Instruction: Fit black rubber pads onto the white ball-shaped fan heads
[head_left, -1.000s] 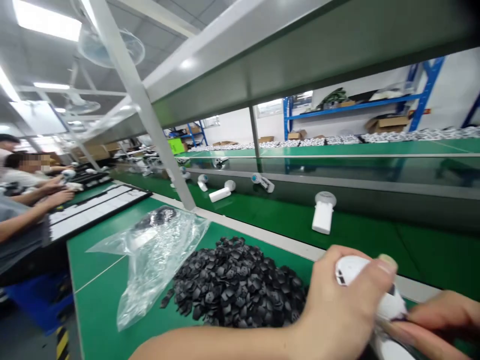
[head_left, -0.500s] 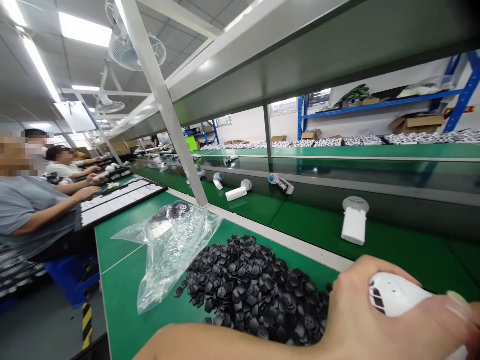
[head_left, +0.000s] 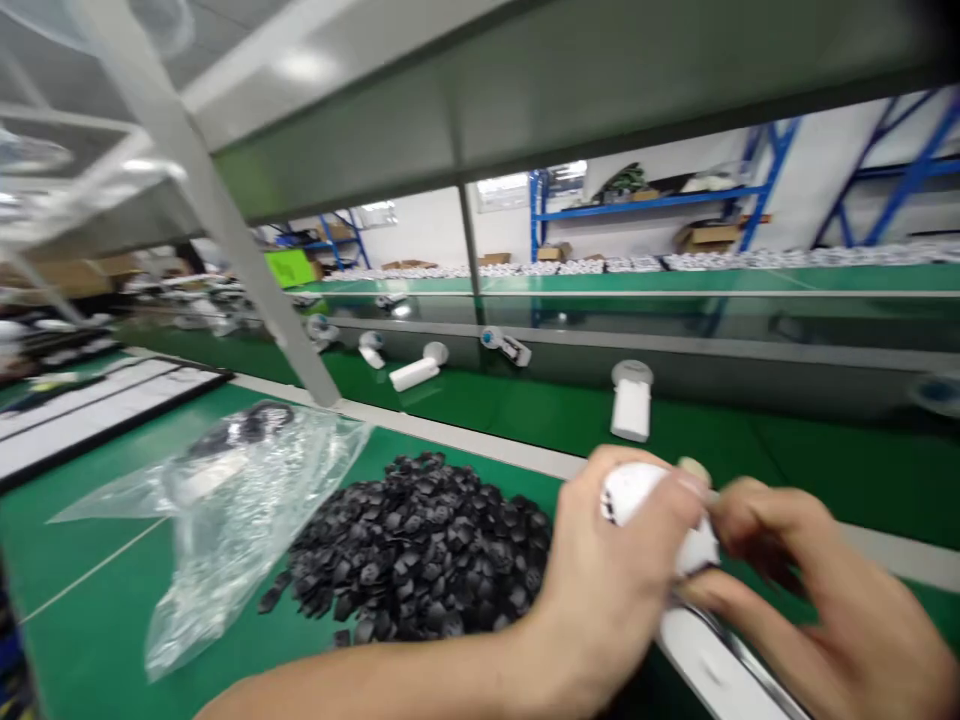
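Note:
A white plastic housing with dark slots at one end is in my left hand, whose fingers are wrapped round it. Over its near right end, the thumb and bent fingers of my right hand close, a little blurred. Below the hands lies a long white piece with a dark, shiny edge; whether it joins the housing I cannot tell. Left of my left wrist a heap of small black plastic pieces spreads over the green table.
Several white devices with round heads, such as one upright white device, lie on the green conveyor belt. A clear plastic bag rests left of the heap. Farther left is a black-framed tray. A slanted metal post rises by the belt.
My view has swung right, so the co-workers at the left are out of sight. My right hand has come more fully into view, at the housing held by my left hand.

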